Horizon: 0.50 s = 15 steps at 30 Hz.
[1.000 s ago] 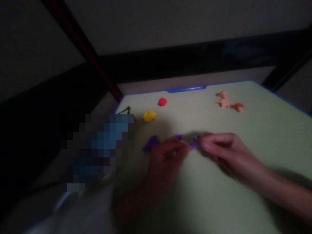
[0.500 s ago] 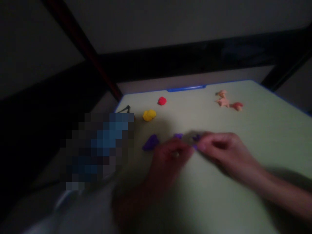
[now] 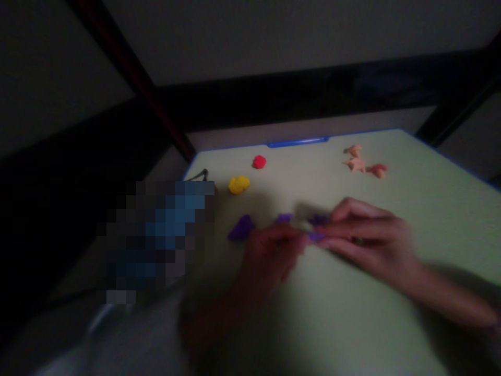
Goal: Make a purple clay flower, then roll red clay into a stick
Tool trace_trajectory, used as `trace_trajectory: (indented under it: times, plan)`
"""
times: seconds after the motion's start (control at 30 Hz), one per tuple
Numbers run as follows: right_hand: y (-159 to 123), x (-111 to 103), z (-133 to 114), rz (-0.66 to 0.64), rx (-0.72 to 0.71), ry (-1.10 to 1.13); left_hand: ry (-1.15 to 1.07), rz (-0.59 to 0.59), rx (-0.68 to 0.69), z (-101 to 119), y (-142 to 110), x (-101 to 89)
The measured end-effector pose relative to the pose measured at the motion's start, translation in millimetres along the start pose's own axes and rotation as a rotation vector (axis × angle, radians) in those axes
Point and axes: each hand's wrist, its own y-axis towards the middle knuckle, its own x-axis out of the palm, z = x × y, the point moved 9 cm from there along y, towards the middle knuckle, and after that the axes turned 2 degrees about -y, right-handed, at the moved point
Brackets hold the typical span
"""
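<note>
A small piece of purple modelling clay (image 3: 316, 236) is between my two hands, above the table. My right hand (image 3: 376, 235) pinches it between thumb and fingers. My left hand (image 3: 272, 253) is closed, its fingertips at the clay's left end; blur hides the exact contact. Just behind the fingers lie two more purple bits, one purple clay piece (image 3: 284, 217) by the left hand and a darker purple clay piece (image 3: 319, 219) by the right. A larger purple clay lump (image 3: 241, 228) rests left of my left hand.
A yellow clay lump (image 3: 238, 184) and a red clay lump (image 3: 259, 162) sit farther back on the pale table (image 3: 391, 334). Several peach-coloured clay shapes (image 3: 355, 164) lie at the back right, one with red on it. A blurred-out blue area (image 3: 172, 219) covers the left side.
My right hand's fingers have shifted and lifted around the purple clay, showing more of it. My left hand has turned slightly, fingers lower. The lumps on the table stay put.
</note>
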Motion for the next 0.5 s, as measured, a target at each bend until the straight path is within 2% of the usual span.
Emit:
trace_trajectory:
  times: [0.13,0.5]
  plan:
    - [0.0,0.2,-5.0,-0.017,-0.052,-0.019,0.005,-0.013,0.002,-1.1,0.1,0.9]
    - [-4.0,-1.1,-6.3,0.003,-0.080,-0.036,0.012,-0.026,0.001,-1.0,0.0,0.0]
